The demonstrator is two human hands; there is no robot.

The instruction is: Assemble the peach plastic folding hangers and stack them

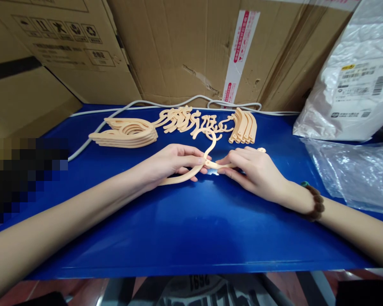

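Observation:
Above the middle of the blue table, both hands hold a beige plastic hanger (214, 142) with its hook curving upward. My left hand (169, 163) pinches it near the joint below the hook, and one curved arm runs down under that palm. My right hand (253, 170) grips the other hanger arm (225, 165) by thumb and fingers, with its rounded end showing beyond the knuckles. The two arms meet at a round joint between the hands. Just behind lie a heap of loose hanger hooks (178, 120), a stack of curved hanger pieces (127, 138) and a row of curved arms (243, 127).
A white cable (166, 104) snakes along the back of the blue table (191, 238). Large cardboard boxes (178, 51) stand behind it. On the right are a white labelled plastic parcel bag (347, 85) and a clear plastic bag (344, 170).

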